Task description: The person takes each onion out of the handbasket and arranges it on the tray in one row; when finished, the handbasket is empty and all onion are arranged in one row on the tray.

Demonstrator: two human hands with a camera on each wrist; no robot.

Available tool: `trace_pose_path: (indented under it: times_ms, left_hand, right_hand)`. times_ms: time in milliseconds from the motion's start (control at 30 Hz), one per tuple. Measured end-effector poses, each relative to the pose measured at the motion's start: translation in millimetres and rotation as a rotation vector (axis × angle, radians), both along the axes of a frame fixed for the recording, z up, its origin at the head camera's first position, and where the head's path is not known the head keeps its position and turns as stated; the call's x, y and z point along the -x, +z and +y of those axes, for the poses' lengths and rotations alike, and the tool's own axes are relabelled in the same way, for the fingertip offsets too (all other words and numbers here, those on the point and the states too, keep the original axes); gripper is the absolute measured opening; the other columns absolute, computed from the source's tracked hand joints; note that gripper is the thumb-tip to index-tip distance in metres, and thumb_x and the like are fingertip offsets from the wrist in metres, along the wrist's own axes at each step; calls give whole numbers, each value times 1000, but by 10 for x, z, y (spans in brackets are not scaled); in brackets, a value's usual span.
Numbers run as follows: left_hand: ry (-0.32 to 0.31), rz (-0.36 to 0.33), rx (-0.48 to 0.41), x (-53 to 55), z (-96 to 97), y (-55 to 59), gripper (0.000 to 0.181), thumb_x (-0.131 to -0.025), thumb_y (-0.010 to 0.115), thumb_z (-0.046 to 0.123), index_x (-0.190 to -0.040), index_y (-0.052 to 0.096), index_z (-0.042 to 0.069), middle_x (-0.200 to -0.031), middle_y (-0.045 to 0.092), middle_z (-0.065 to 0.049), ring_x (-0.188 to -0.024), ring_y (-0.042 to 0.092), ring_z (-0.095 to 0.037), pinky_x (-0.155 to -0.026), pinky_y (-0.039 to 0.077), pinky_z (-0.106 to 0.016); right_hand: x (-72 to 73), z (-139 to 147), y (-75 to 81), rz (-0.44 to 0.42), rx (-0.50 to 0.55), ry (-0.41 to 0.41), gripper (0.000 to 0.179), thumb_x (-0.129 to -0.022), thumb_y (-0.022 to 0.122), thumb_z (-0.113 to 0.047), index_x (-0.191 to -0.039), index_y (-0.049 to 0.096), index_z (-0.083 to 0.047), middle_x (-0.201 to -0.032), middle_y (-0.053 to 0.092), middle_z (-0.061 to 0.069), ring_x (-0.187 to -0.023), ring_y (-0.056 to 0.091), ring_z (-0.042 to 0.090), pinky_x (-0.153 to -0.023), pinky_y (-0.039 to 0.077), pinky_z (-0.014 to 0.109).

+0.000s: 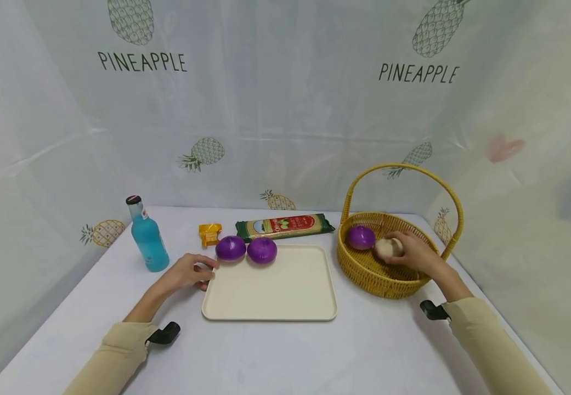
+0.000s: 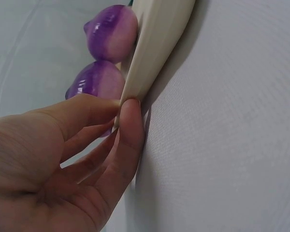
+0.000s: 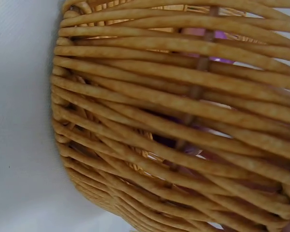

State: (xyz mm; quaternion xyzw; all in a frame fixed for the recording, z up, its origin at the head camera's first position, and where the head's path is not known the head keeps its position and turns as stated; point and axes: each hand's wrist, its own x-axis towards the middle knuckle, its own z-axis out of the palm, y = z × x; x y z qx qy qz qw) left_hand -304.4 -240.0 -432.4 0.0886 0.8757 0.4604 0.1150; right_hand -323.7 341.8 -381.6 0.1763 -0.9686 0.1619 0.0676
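My left hand (image 1: pixel 190 272) pinches the left rim of a cream tray (image 1: pixel 285 291); the left wrist view shows the thumb and fingers on either side of the tray edge (image 2: pixel 157 43). Two shiny purple onions (image 1: pixel 231 248) (image 1: pixel 263 250) sit side by side at the tray's back left. Inside a yellow woven basket (image 1: pixel 381 288), my right hand (image 1: pixel 413 252) grips a beige round object (image 1: pixel 389 248), its kind unclear. Left of that lies another purple onion (image 1: pixel 361 237). In the right wrist view the woven basket wall (image 3: pixel 159 87) hides most of the hand.
A blue bottle (image 1: pixel 150 241) stands at the left. Behind the tray lie a small orange packet (image 1: pixel 210 234) and a long green-and-gold pasta packet (image 1: pixel 285 226). The basket's tall arched handle (image 1: pixel 399 165) rises above my right hand. A pineapple-print sheet (image 1: pixel 285 137) hangs behind the white table.
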Motion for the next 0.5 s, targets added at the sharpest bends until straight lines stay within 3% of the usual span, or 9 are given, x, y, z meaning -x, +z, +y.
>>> trace_pose_path:
  times_ms: [500]
  left_hand:
    - [-9, 6, 7, -36, 20, 18, 32, -90, 69, 8, -120, 66, -2, -120, 64, -23, -68, 66, -15, -64, 61, -28]
  right_hand:
    - [-10, 35, -27, 39, -18, 39, 58, -81, 80, -22, -129, 56, 1, -117, 61, 27, -105, 55, 41, -82, 47, 53]
